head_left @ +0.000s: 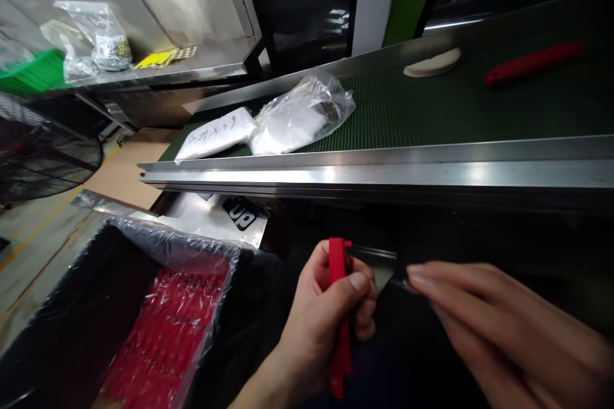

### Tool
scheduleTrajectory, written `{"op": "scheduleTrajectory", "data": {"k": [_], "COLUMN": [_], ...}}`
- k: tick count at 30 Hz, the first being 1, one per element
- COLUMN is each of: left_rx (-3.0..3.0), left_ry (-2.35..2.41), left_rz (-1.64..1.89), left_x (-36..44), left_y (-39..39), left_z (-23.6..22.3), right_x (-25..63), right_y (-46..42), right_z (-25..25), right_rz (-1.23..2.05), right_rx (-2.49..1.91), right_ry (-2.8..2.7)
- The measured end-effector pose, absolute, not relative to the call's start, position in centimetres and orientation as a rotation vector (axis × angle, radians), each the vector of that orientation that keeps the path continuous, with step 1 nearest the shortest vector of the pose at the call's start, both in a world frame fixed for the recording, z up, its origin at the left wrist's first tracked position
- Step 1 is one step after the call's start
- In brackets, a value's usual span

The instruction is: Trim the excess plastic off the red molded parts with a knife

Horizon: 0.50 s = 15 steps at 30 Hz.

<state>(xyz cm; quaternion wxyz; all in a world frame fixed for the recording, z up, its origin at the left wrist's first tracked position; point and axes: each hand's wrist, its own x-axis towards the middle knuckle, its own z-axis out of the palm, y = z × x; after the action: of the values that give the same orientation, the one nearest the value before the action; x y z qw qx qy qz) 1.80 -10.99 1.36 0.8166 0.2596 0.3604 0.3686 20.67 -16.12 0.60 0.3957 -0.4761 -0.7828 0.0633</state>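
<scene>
Nearest the camera, left hand (330, 313) closed around a slim red plastic handle (339, 319), held upright, thumb pressed across its front. Right hand (480, 326) just beside it, fingertips pinched on the tip of a thin, dark, shiny blade-like strip (378, 268) reaching across from the handle's top; too dim and blurred to say whether strip and handle are joined or only touching. Judged from that: one piece in hand and mid-work, blade end not clearly seated.

Lower left, a black bin lined with clear plastic film (144, 249), holding a dense stack of red handle-like pieces (163, 332) under the film. Whether finished or waiting stock, cannot tell.

Beyond the hands, a long brushed-metal rail (384, 169) edging a dark green conveyor belt (432, 108). On the belt: a flat white packet with handwriting (215, 134), touching a crumpled clear plastic bag with white contents (302, 115); farther right, a pale crescent-shaped piece (432, 64) and a single red handle (532, 64), well apart from each other.

Far left, more clear bags (96, 38) on a steel surface, a green crate (33, 73), and a black fan grille (43, 153).
</scene>
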Motion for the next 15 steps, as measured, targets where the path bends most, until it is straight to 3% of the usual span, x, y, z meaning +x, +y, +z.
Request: {"op": "scheduleTrajectory", "data": {"k": [15], "left_rx": [0.596], "left_ry": [0.764], "left_rz": [0.779], "left_x": [2.1], "left_y": [-12.3], "left_z": [1.4], "right_x": [19.8], "right_y": [-14.3], "right_z": [1.7], "right_rz": [-0.004], "right_rx": [-1.266], "right_ry": [-2.100]}}
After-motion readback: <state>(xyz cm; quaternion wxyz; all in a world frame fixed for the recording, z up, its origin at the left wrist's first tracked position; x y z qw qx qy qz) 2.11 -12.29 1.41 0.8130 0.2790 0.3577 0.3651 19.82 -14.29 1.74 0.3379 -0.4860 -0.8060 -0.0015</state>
